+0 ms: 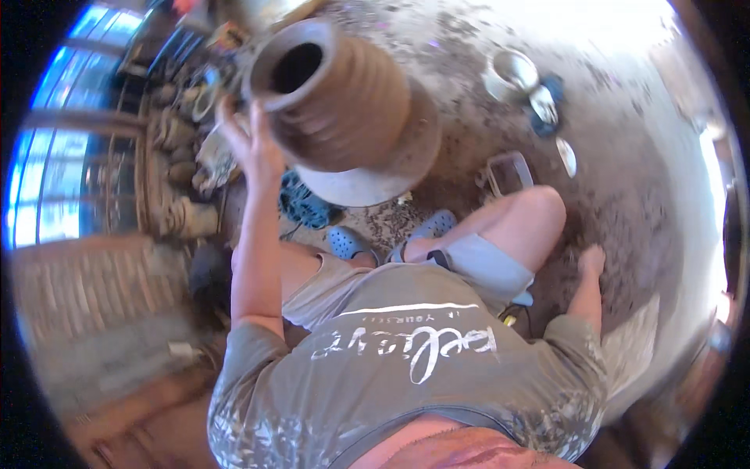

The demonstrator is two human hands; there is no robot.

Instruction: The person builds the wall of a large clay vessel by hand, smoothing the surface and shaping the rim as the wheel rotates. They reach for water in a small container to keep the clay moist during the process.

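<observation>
A tall brown clay pot (351,102) with ridged walls and a dark round mouth stands on a pale round wheel head (351,186) in front of me. My left hand (256,148) is raised at the pot's left side, just below the rim. Its fingers are spread and grip nothing; whether they touch the clay I cannot tell. Beside my right knee, low on the right, is my right hand (592,261), apart from the pot. It is small and blurred, so its fingers cannot be made out.
A pale bucket (512,76) stands at the far right beside a dark blue item (546,109). Nearer lie a white curved piece (566,157) and a clear rectangular tub (509,173). Dark blue netting (307,202) sits by the wheel. Several pots and clutter line the left, below windows. Clay scraps litter the floor.
</observation>
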